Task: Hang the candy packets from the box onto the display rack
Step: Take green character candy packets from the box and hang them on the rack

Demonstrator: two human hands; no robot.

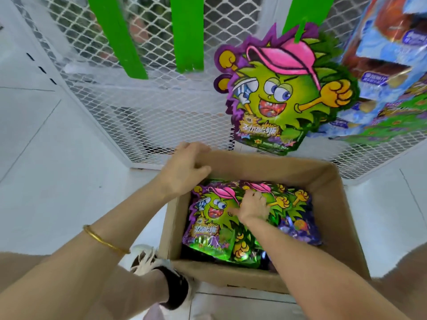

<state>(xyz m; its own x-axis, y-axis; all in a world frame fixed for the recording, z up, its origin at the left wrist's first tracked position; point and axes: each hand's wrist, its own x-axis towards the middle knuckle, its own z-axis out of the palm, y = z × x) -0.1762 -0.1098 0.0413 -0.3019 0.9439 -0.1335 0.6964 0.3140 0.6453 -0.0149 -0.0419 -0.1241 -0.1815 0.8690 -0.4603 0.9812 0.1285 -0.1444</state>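
The cardboard box (342, 204) sits on the white floor (57, 158) at about five o'clock from the middle of the view, its top open. Inside lie the candy packets (212, 215), green and purple with a cartoon face in a pink cap, piled flat and overlapping.

The left hand (184, 167) grips the box's rim at its eleven o'clock corner, fingers over the outside and thumb hooked inside. The right hand (253, 206) is down in the box on top of the packets near the middle of the pile, fingers bent onto the upper edge of one. Whether it actually holds that packet cannot be told.

Beyond the box, at twelve o'clock, stands the display rack (150, 112) of white mesh with green strips (187, 33) hanging down it. One hung packet (284, 88) of the same design dangles from the strip at one o'clock. Blue packets (388, 54) hang at two o'clock.

A gold bangle (104, 241) circles the left forearm, and a shoe (161, 271) shows at seven o'clock, just beside the box.
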